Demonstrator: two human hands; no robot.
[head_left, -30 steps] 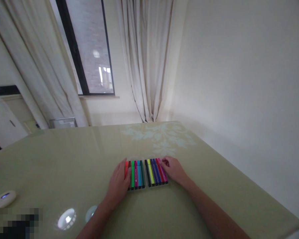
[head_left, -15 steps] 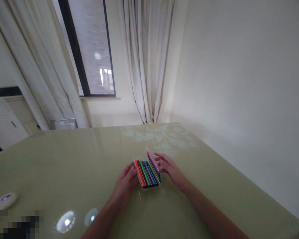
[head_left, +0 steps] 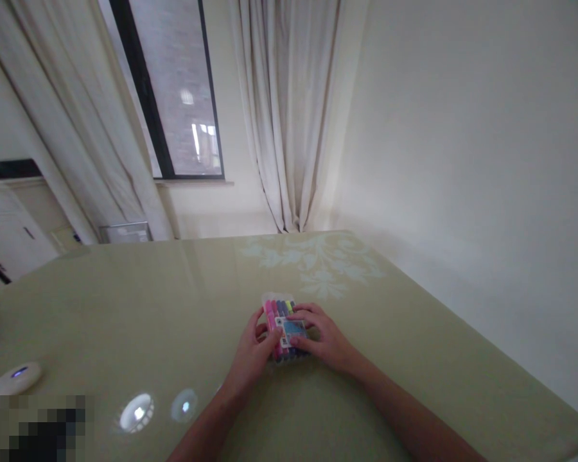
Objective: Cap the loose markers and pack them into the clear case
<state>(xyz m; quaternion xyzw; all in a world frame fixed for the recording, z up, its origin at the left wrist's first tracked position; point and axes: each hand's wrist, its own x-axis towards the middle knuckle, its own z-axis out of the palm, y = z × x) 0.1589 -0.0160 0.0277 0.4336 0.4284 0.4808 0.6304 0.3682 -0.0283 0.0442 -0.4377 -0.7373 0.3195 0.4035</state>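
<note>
A clear plastic case of coloured felt-tip pens (head_left: 272,312) lies closed on the green table, with pink, dark and yellow pens showing through its lid. A printed label covers part of the lid. My left hand (head_left: 255,344) grips the case's left side, thumb on top and fingers along the edge. From the right, my right hand (head_left: 325,337) is closed about the case, its fingers and thumb pressing on the lid near the label. My fingers hide the right edge and part of the label.
The green table (head_left: 173,308) has a pale floral pattern at its far end. A white oval device (head_left: 17,378) with a small blue light sits at the left. Beyond stand a curtain (head_left: 293,115) and a wall (head_left: 462,160) on the right.
The pen case stood open with its pens in two halves; now its right half is folded over and it is closed. My right hand has moved left onto the lid.
</note>
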